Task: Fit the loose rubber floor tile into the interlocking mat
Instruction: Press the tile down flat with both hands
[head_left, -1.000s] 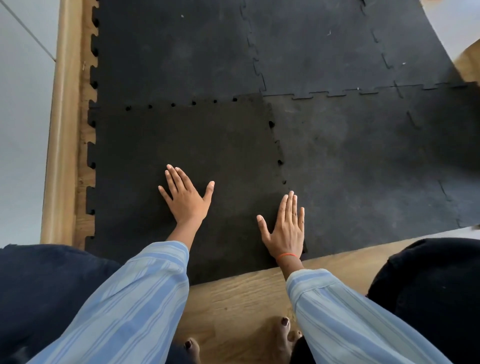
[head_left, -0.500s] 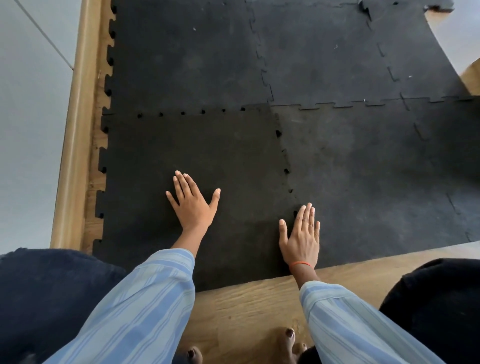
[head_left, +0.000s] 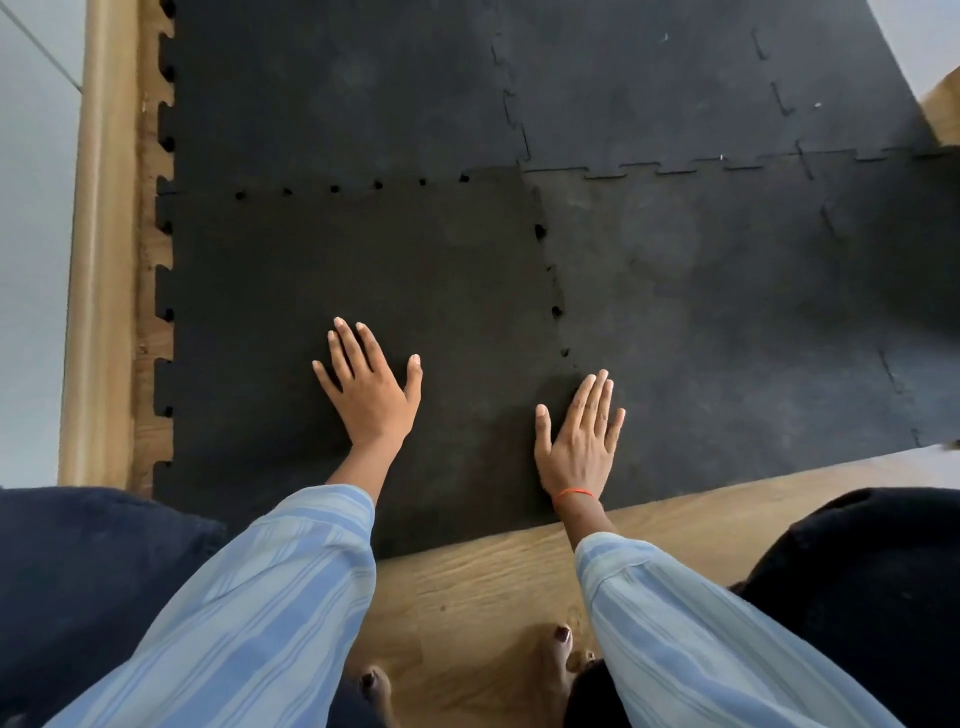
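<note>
The loose black rubber tile (head_left: 363, 270) lies flat at the near left of the interlocking mat (head_left: 727, 312). Its far and right toothed edges sit against the neighbouring tiles, with small dark gaps showing along both seams. My left hand (head_left: 371, 395) rests palm down on the tile's middle, fingers spread. My right hand (head_left: 582, 441) lies flat on the seam between the tile and the tile to its right, near the mat's front edge. Neither hand holds anything.
Wooden floor (head_left: 493, 587) runs along the mat's near edge, and a wooden skirting (head_left: 101, 260) borders its left side. My knees in dark cloth (head_left: 857, 597) are at both lower corners, and my toes (head_left: 561, 644) show at the bottom.
My right hand has slid right and slightly forward onto the seam. My left hand has stayed on the tile. The view has drifted a little.
</note>
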